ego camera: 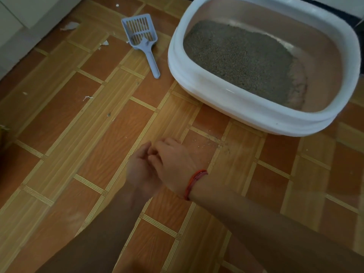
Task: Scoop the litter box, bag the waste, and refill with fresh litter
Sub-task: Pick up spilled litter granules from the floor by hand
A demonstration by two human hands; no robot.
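Litter (236, 56) lies in one litter box (222, 99), one scoop (142, 39) just left. Before the box, left hand (141, 170) cups loosely, empty; right hand (175, 164) touches it, curled fingers (167, 142) hiding any hold.

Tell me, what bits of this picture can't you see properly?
- Head view: the right hand covers part of the left hand; both are blurred, so whether either holds anything is unclear.
- Head view: the litter box has its far rim cut off by the picture's top edge.
- Head view: the white scraps on the floor are too small to identify.
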